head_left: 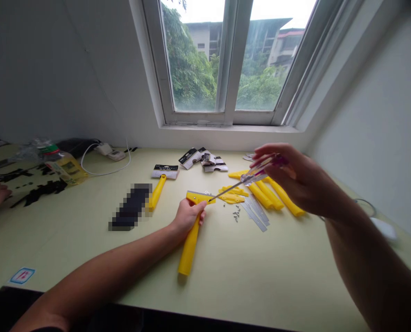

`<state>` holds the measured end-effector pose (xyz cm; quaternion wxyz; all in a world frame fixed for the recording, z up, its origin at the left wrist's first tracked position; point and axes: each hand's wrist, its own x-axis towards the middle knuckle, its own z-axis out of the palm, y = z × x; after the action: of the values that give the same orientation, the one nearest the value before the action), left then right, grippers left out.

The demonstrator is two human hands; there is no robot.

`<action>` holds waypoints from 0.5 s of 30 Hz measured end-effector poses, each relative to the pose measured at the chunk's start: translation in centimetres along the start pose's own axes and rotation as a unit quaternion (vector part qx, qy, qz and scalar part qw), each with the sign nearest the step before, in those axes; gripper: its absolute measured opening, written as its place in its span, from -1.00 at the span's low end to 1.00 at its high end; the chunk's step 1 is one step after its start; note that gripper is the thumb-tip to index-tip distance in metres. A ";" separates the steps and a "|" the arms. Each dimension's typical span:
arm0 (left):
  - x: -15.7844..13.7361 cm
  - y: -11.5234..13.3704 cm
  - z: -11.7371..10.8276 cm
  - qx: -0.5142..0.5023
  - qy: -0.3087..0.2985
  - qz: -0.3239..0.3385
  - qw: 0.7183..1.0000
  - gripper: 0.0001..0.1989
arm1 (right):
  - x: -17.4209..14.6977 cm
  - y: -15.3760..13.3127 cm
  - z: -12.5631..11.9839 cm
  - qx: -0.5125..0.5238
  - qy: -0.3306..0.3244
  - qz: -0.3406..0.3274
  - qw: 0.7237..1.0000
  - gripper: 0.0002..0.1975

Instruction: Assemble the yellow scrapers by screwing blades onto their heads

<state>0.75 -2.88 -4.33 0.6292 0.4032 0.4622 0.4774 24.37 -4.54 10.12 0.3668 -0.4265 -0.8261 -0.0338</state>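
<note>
My left hand [188, 216] grips the yellow scraper [190, 249], handle toward me; from its right, my right hand [291, 180] holds a screwdriver [251, 178] slanting down to its head [200, 198].

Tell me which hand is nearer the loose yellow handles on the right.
Right. The right hand, holding a screwdriver, is raised close to the yellow handles; the left hand, gripping a yellow scraper, is farther off, to their left.

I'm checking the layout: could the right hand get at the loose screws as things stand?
Probably yes: the screws lie uncovered on the tabletop, though the right hand holds a screwdriver.
</note>
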 end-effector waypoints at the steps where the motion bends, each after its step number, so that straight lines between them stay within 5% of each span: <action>1: 0.0 0.0 0.0 0.000 -0.007 0.001 1.000 -0.71 | 0.0 0.1 -0.1 -0.005 0.021 0.001 1.000 -0.72; 3: 0.0 0.0 0.0 -0.002 -0.011 0.005 1.000 -0.71 | -0.1 0.3 -0.3 -0.045 0.057 0.030 0.997 -0.76; 8: 0.1 -0.1 -0.1 -0.008 0.007 0.001 1.000 -0.73 | -0.5 0.3 -0.7 0.064 -0.070 0.007 0.995 -0.67; 12: 0.0 -0.3 -0.1 0.001 -0.007 0.008 1.000 -0.72 | -0.7 0.1 -0.8 -0.056 -0.012 0.063 0.996 -0.65; 15: 0.0 -0.3 -0.1 -0.008 0.007 0.009 1.000 -0.72 | -0.6 0.1 -1.0 -0.021 -0.083 0.037 0.996 -0.61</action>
<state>0.69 -2.97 -4.62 0.6247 0.3986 0.4591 0.4899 25.22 -5.29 10.40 0.2886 -0.4661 -0.8363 -0.0019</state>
